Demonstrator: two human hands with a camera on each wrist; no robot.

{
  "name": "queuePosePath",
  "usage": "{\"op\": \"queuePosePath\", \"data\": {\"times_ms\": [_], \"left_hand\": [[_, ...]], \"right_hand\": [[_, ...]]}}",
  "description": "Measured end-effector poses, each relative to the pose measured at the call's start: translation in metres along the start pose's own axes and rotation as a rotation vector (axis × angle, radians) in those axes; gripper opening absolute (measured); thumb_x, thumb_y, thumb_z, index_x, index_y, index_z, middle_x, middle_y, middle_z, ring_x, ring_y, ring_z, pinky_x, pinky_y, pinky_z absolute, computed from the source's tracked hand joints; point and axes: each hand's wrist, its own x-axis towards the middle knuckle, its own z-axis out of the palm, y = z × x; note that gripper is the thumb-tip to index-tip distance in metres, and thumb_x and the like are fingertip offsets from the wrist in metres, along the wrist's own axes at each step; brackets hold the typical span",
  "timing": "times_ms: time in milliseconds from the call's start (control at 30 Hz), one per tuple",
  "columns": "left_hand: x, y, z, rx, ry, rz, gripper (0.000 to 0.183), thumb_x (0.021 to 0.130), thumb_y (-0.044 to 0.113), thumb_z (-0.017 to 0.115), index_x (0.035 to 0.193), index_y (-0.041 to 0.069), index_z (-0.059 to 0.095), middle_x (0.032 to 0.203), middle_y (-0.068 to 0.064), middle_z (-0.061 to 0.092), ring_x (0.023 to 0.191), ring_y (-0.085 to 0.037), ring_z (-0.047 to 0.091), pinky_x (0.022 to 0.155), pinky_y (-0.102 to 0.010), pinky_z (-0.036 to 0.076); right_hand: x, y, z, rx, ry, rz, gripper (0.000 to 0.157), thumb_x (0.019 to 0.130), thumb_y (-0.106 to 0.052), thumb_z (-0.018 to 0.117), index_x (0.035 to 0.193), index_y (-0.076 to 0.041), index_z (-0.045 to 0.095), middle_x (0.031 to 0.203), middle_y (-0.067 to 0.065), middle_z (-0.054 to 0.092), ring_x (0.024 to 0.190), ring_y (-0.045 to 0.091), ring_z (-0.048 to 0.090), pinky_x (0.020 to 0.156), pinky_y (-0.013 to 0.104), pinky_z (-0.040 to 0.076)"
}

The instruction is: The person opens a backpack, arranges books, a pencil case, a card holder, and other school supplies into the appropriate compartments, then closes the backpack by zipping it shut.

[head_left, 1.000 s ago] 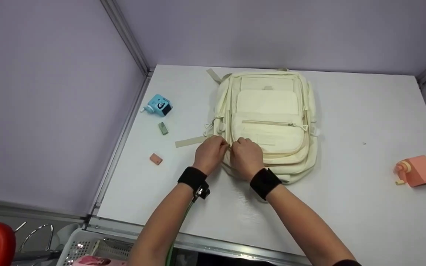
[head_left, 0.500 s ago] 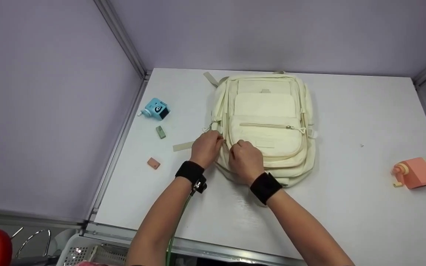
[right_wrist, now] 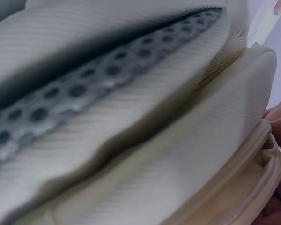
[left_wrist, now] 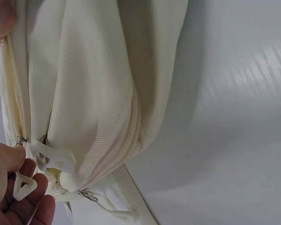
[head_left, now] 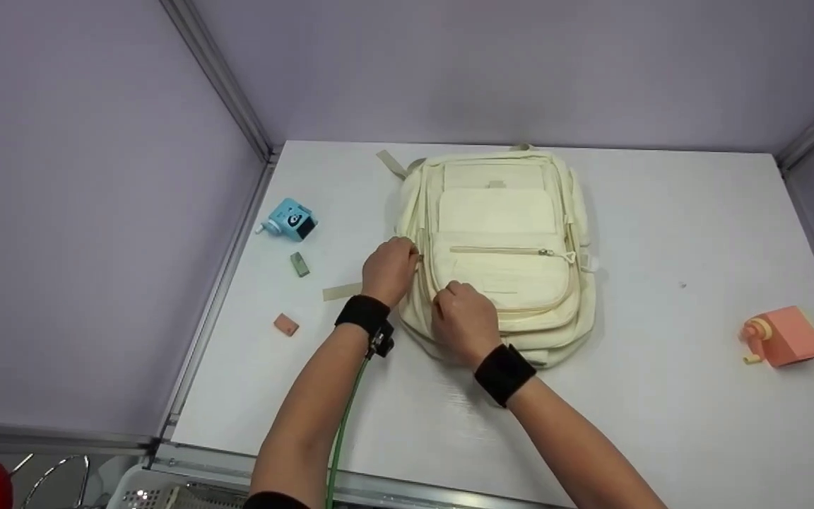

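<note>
A cream backpack (head_left: 495, 212) lies on the white table with its front pockets facing up. At its left side, my left hand (head_left: 387, 272) pinches the slider of a zipper, and the white triangular zipper pull (left_wrist: 25, 186) hangs by the fingers. My right hand (head_left: 467, 322) grips the edge of the backpack's front pocket lower on the same side. Between the two hands runs a stretch of zipper (left_wrist: 13, 91). In the right wrist view, the pocket edge (right_wrist: 271, 164) gapes beside the fingers, and a dotted grey lining (right_wrist: 77, 90) shows in another opening.
Left of the backpack lie a blue toy-like bottle (head_left: 289, 219), a green block (head_left: 299, 264) and a reddish block (head_left: 286, 324). An orange box-shaped thing (head_left: 792, 336) lies far right. A white basket (head_left: 138, 488) stands below the table's front edge. Purple walls (head_left: 506, 71) enclose the table.
My left hand has moved up along the backpack's left side with the zipper slider, away from my right hand. The right hand keeps its hold on the lower edge. The head view has shifted slightly.
</note>
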Motion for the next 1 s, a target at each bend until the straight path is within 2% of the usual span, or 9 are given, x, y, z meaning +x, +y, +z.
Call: {"op": "queuePosePath", "data": {"times_ms": [533, 800, 1000], "left_hand": [[0.025, 0.008, 0.002, 0.019, -0.031, 0.001, 0.019, 0.106, 0.023, 0.057, 0.108, 0.009, 0.069, 0.100, -0.009, 0.066, 0.090, -0.027, 0.065, 0.077, -0.041, 0.054], [0.038, 0.001, 0.001, 0.033, -0.020, -0.009, 0.017, 0.106, 0.022, 0.059, 0.108, 0.007, 0.068, 0.099, -0.010, 0.065, 0.091, -0.029, 0.065, 0.077, -0.041, 0.054], [0.046, 0.001, 0.003, 0.028, 0.017, -0.015, 0.017, 0.106, 0.020, 0.059, 0.106, 0.006, 0.068, 0.098, -0.012, 0.065, 0.088, -0.030, 0.066, 0.074, -0.042, 0.055]], "right_hand": [[-0.003, 0.007, -0.004, -0.007, 0.028, 0.028, 0.016, 0.089, -0.008, 0.071, 0.074, -0.006, 0.069, 0.073, 0.007, 0.058, 0.065, 0.028, 0.059, 0.055, 0.041, 0.051], [-0.002, 0.001, -0.001, -0.019, 0.027, 0.004, 0.018, 0.091, -0.009, 0.073, 0.073, -0.007, 0.070, 0.072, 0.007, 0.058, 0.064, 0.026, 0.058, 0.055, 0.038, 0.051], [-0.001, 0.000, 0.000, -0.043, 0.020, -0.014, 0.019, 0.092, -0.009, 0.072, 0.073, -0.007, 0.069, 0.071, 0.006, 0.057, 0.063, 0.025, 0.058, 0.055, 0.036, 0.051]]}}
